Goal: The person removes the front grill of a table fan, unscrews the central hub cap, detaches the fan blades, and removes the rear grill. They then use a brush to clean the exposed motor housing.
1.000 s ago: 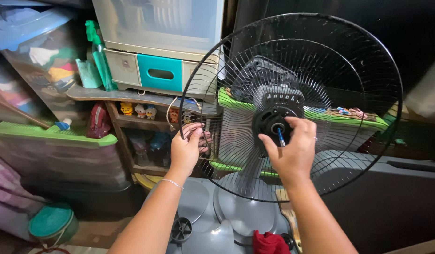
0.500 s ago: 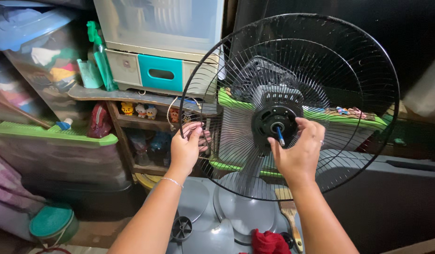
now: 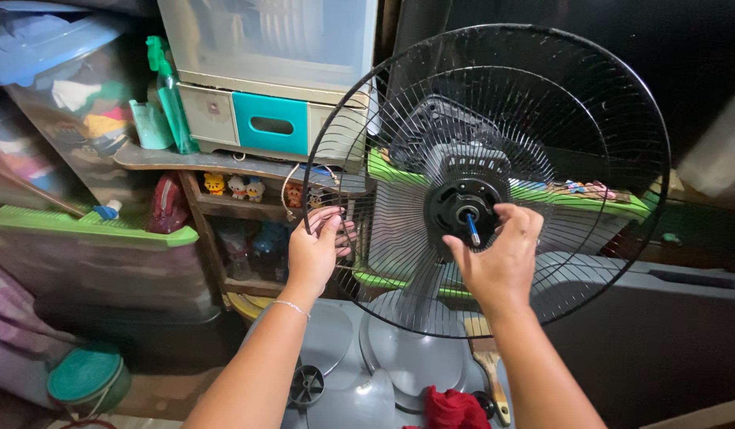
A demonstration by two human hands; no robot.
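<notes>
**Both hands on a black wire fan guard**

A round fan guard [image 3: 495,111] of thin black wire, its ribs fanning out from the middle to two hoops, stands upright and fills the right half of the view. At its centre sits a glossy black plastic ring nut [image 3: 456,208] around a short blue-tipped shaft [image 3: 471,229]; a dark vented motor housing [image 3: 451,131] shows through the ribs behind.

The left hand [image 3: 316,250] reaches up with wrist straight, its grip closed on the guard's outer hoop at the left edge, fingers curled over the wire. A fine chain bracelet [image 3: 291,308] circles that wrist.

The right hand [image 3: 499,254] is raised at the hub, thumb below and fingers arched above, the grip seemingly pinching the ring nut, though the fingers hide the exact contact.

Below lie smooth grey fan blades [image 3: 399,357], a crumpled red cloth [image 3: 455,409] and a wooden-handled brush [image 3: 488,365]. Behind stand a translucent plastic drawer unit with a teal drawer [image 3: 274,121] and a green spray bottle [image 3: 170,87].
</notes>
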